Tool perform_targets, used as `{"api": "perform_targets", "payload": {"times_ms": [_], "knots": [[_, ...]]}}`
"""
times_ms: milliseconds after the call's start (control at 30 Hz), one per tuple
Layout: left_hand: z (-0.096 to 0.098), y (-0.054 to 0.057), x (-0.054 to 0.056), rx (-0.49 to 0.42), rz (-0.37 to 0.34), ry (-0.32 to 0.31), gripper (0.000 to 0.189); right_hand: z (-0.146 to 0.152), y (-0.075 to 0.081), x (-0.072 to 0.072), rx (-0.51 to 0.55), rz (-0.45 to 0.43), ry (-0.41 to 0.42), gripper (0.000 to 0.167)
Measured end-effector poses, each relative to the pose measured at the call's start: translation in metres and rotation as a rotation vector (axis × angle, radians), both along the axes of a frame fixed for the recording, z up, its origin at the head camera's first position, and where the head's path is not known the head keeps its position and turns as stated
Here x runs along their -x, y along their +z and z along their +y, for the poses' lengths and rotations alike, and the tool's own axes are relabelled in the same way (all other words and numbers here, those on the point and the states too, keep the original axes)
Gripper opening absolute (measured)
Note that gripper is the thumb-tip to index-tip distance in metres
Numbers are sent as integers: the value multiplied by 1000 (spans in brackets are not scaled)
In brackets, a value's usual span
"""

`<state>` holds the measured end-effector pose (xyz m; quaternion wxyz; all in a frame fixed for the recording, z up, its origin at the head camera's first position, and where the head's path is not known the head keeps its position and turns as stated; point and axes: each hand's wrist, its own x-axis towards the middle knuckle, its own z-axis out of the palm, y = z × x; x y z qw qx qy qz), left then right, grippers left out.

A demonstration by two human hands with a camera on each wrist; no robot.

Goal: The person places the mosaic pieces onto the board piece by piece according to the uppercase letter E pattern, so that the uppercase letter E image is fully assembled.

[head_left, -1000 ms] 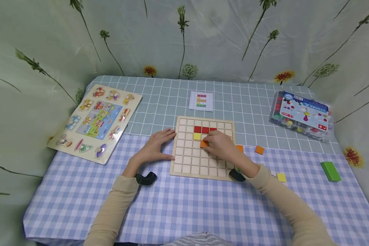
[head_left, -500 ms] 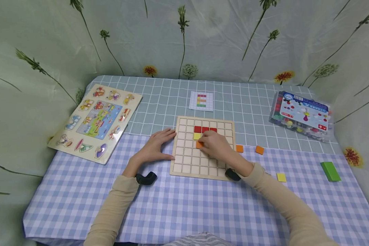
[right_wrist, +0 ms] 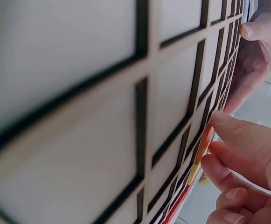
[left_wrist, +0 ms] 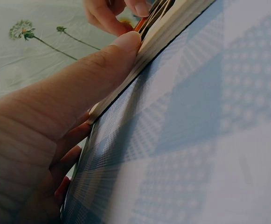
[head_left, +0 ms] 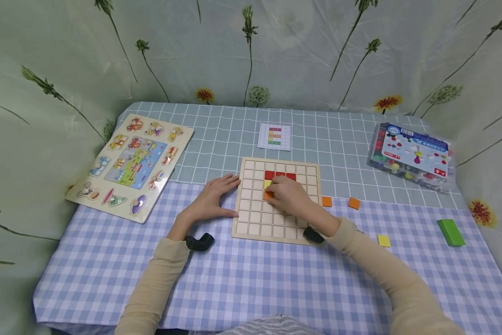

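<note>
A wooden grid board (head_left: 255,217) lies at the table's middle. Three red tiles (head_left: 291,177) sit in a row on it, with a yellow tile (head_left: 267,183) below the leftmost. My right hand (head_left: 291,195) pinches an orange tile (head_left: 268,195) at the cell under the yellow one; in the right wrist view, thumb and finger meet this orange tile (right_wrist: 204,142) at the board's surface. My left hand (head_left: 210,200), fingers extended, rests against the board's left edge, and its thumb (left_wrist: 102,65) touches the rim in the left wrist view.
Two loose orange tiles (head_left: 353,203) and a yellow tile (head_left: 383,240) lie right of the board. Farther right are a green block (head_left: 451,232) and a plastic box (head_left: 414,158). A pattern card (head_left: 274,137) lies behind the board, a picture puzzle (head_left: 131,167) at left.
My right hand has moved slightly left over the board, bringing the orange tile into the column below the yellow tile. The left hand has stayed at the board's edge.
</note>
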<state>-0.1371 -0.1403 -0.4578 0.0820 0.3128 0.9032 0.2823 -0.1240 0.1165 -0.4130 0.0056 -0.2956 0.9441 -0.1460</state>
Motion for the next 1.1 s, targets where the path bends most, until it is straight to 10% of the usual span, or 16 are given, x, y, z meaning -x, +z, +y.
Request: {"api": "perform_targets", "payload": {"times_ms": [1100], "knots": [[0, -3, -1, 4, -1, 5, 92, 109, 2, -31, 16, 1, -216, 25]]}}
